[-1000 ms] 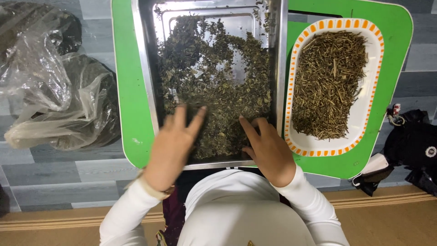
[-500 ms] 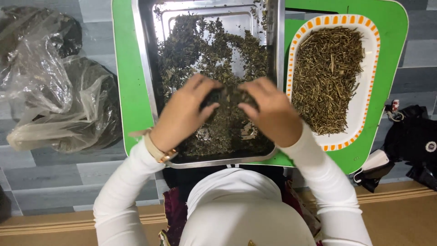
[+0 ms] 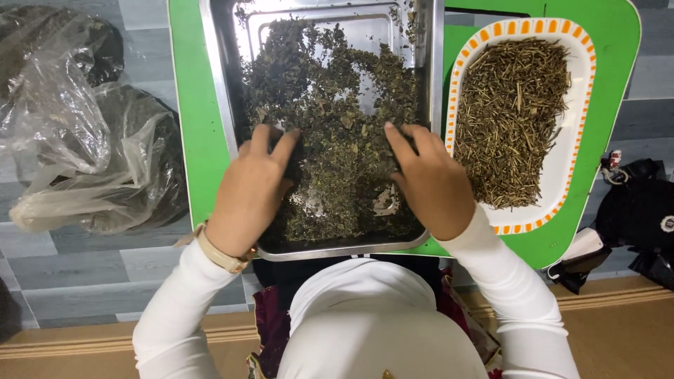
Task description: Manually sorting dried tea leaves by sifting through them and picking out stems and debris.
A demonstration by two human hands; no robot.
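Steel tray [image 3: 223, 105] | dried leaves [image 3: 337, 119] | left hand [image 3: 251, 193], right hand [image 3: 430, 184] resting in leaves

My 2 hands rest in the metal tray [image 3: 225, 105] on the dried leaves [image 3: 337, 119], left hand [image 3: 249, 193] left of right hand [image 3: 432, 186]. A dish [image 3: 572, 140] of stems [image 3: 512, 119] lies right; bags [image 3: 84, 133], probably on the floor, left.

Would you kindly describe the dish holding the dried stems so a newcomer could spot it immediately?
Start at the green table. To the right of the metal tray of crumbled leaves, by the right hand, sits the oblong dish. It alone is white with an orange-dashed rim and holds straight stems.
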